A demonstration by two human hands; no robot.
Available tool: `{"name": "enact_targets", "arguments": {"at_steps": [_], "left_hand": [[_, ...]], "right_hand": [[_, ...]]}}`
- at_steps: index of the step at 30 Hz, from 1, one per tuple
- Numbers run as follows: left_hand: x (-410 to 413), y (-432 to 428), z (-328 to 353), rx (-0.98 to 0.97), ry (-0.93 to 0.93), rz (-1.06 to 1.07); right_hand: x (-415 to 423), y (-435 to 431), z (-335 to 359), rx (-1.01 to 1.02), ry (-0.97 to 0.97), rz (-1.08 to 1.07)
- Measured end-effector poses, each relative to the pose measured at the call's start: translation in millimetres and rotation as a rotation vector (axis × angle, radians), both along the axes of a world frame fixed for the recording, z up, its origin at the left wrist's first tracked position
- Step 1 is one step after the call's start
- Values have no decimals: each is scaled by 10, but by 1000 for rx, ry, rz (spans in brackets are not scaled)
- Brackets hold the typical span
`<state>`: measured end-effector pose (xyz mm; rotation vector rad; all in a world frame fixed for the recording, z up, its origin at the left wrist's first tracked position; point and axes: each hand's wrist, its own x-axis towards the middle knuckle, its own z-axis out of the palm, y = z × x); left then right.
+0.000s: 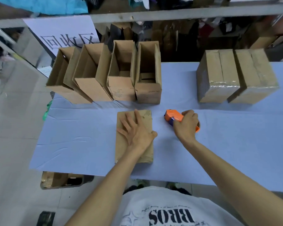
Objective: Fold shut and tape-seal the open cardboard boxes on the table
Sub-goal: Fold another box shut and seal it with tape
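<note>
A cardboard box (145, 118) with its flaps folded down lies in front of me on the blue-covered table (75, 141). My left hand (136, 129) presses flat on its top with fingers spread. To the right of the box, my right hand (185, 123) grips an orange tape dispenser (172, 117) that rests on the table. Several open cardboard boxes (122, 72) stand in a row at the back left, flaps up. Two sealed boxes (219, 75) with shiny tape stand at the back right.
The table's near edge runs just in front of my body. A white sign with large characters (64, 31) leans behind the open boxes. Shelving with clutter fills the background. An open carton (60, 180) sits on the floor under the table's left end.
</note>
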<state>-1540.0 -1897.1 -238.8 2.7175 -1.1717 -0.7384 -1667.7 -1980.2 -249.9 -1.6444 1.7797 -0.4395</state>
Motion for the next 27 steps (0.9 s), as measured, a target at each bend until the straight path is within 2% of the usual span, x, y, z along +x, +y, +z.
{"name": "enact_targets", "arguments": {"at_steps": [2, 7, 11, 14, 17, 21, 23, 27], "left_hand": [[13, 43, -49, -26, -15, -37], [44, 185, -170, -43, -90, -78], [97, 249, -211, -44, -120, -77], [153, 271, -199, -58, -112, -92], [192, 262, -132, -111, -32, -23], [236, 196, 49, -532, 232, 17], [228, 150, 187, -664, 301, -38], [191, 111, 400, -671, 355, -260]], "right_hand": [[-56, -118, -124, 89, 110, -30], [-85, -73, -468, 159, 266, 89], [-45, 17, -638, 8, 546, 238], [-63, 1, -666, -70, 598, 244], [-170, 6, -644, -133, 576, 274], [-288, 54, -406, -484, 313, 363], [-326, 54, -254, -639, 253, 442], [-326, 43, -57, -767, 245, 500]]}}
